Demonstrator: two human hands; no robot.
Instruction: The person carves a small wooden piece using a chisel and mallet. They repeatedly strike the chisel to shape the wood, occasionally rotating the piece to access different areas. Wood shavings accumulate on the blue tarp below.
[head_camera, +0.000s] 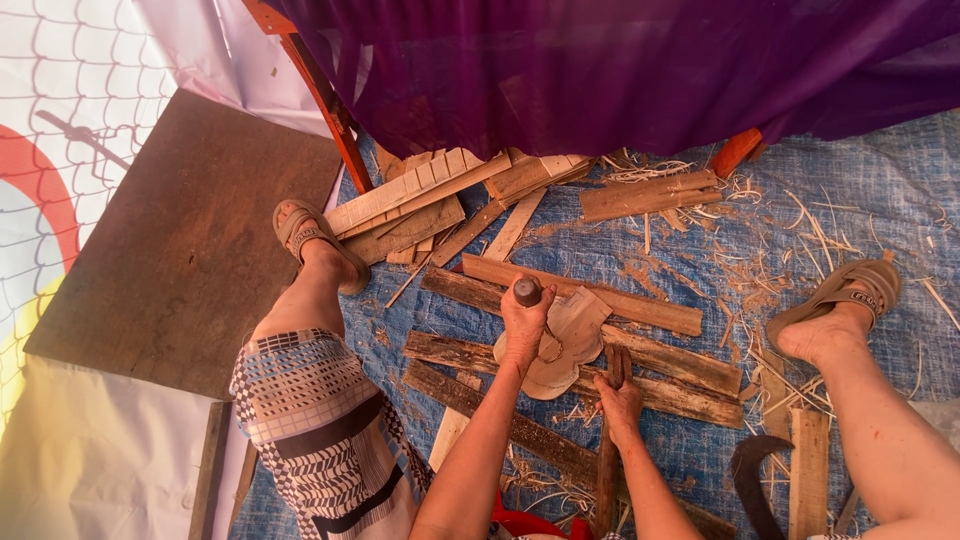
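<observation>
We judge the pale, paddle-shaped wooden blank (565, 335) light, stiff, splintery; our left hand (522, 325) grips a round-butted chisel handle (527, 290) on it; our right hand (620, 400) clasps a dark wooden stick (606, 470), perhaps a mallet.

Both hands closed, forearms stretched forward between spread legs

The left hand (524, 325) is out ahead, fingers wrapped in a fist around a round-topped handle that stands upright above the knuckles. Its wrist is straight and the forearm runs up from the lower edge of view, leaning slightly to the right. The right hand (621, 398) sits lower and nearer the body, just right of the left forearm, fingers curled around a wooden shaft that runs back toward the person. Its forearm is shorter in view and angles up and to the left. Both arms are bare. The two hands are near each other but not touching
</observation>
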